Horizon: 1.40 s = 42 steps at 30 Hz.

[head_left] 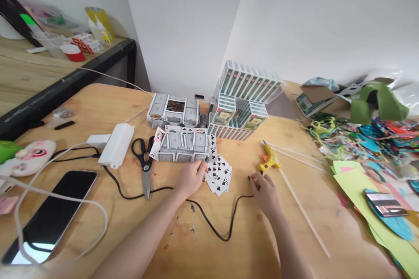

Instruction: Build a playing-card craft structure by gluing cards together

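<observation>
My left hand (pixel 192 178) is closed, with thumb and fingers pinched at the front right corner of a structure built from playing cards (pixel 185 141), next to a card with spades. Fanned loose playing cards (pixel 221 176) lie just right of these fingers. My right hand (pixel 266 189) rests low over the table with its fingers curled in; what they hold, if anything, is hidden. Right beyond it lies a yellow glue gun (pixel 270 159), its nozzle pointing away. A black cord (pixel 225 239) runs along the table to my right hand.
Behind stand a card-covered box (pixel 173 111) and stacked card packs (pixel 245 83). Scissors (pixel 145 168), a white power adapter (pixel 117 144) and a phone (pixel 54 213) lie left. Glue sticks (pixel 304 211), coloured paper (pixel 360 200) and a craft pile (pixel 337 139) lie right.
</observation>
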Motion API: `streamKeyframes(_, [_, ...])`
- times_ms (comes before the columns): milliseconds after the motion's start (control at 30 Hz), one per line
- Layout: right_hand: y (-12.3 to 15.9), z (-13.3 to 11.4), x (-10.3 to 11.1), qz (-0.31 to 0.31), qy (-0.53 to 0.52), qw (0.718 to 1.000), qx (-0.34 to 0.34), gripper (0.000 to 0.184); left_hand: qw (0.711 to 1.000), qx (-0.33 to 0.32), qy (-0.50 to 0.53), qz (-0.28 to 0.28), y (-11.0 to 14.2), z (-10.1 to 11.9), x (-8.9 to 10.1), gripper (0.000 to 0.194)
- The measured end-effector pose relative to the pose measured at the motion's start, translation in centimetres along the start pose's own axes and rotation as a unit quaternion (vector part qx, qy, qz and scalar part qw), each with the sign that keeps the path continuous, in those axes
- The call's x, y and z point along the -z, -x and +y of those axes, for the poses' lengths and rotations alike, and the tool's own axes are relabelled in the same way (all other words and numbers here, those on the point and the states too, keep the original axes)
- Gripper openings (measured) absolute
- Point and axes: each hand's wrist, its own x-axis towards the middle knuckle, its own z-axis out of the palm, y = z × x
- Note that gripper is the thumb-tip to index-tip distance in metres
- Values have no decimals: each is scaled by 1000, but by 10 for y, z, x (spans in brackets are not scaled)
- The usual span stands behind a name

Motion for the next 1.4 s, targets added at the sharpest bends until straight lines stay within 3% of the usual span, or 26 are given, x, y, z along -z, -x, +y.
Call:
streamKeyframes(133, [-6, 13, 7, 20, 11, 1000, 18, 34, 999, 10, 15, 42, 0, -1, 0, 39])
streamKeyframes(267, [-23, -27, -4, 24, -56, 998, 9, 30, 995, 35, 42, 89, -3, -1, 1, 40])
streamKeyframes(300, [-27, -41, -10, 6, -55, 998, 23, 34, 994, 38, 45, 97, -3, -1, 1, 41])
streamKeyframes(367, [-35, -67, -24, -20, -44, 998, 34, 60, 993, 43, 47, 103, -4, -1, 1, 40])
streamKeyframes(433, [-42, -85, -37, -33, -37, 999, 2, 74, 994, 41, 41, 97, -5, -2, 2, 38])
streamKeyframes(500, [-47, -92, -46, -33, -57, 997, -40, 70, 995, 31, 27, 89, -5, -4, 3, 35])
streamKeyframes(567, [-51, -89, -51, -37, -118, 990, -71, 54, 997, 13, 1, 82, -5, -6, 6, 30])
streamKeyframes(667, [-52, -75, -50, -43, -239, 962, -125, 27, 996, -44, -55, 52, -3, -5, 10, 18])
streamKeyframes(733, [-52, -67, -47, -19, -309, 938, -154, 26, 990, -90, -103, 16, 0, -3, 12, 19])
streamKeyframes(867, [-50, -61, -45, 54, -417, 882, -212, 31, 976, -120, -181, -35, 6, 1, 11, 51])
streamKeyframes(1100, [-49, -70, -50, 139, -517, 815, -222, 24, 978, -125, -168, -12, 7, 1, 7, 44])
streamKeyframes(1267, [-45, -81, -50, 97, -602, 771, -182, 25, 984, -111, -135, 17, 5, 5, 8, 36])
streamKeyframes(1400, [-40, -91, -52, 42, -619, 768, -160, 29, 998, -44, -18, 46, 4, 1, 7, 43])
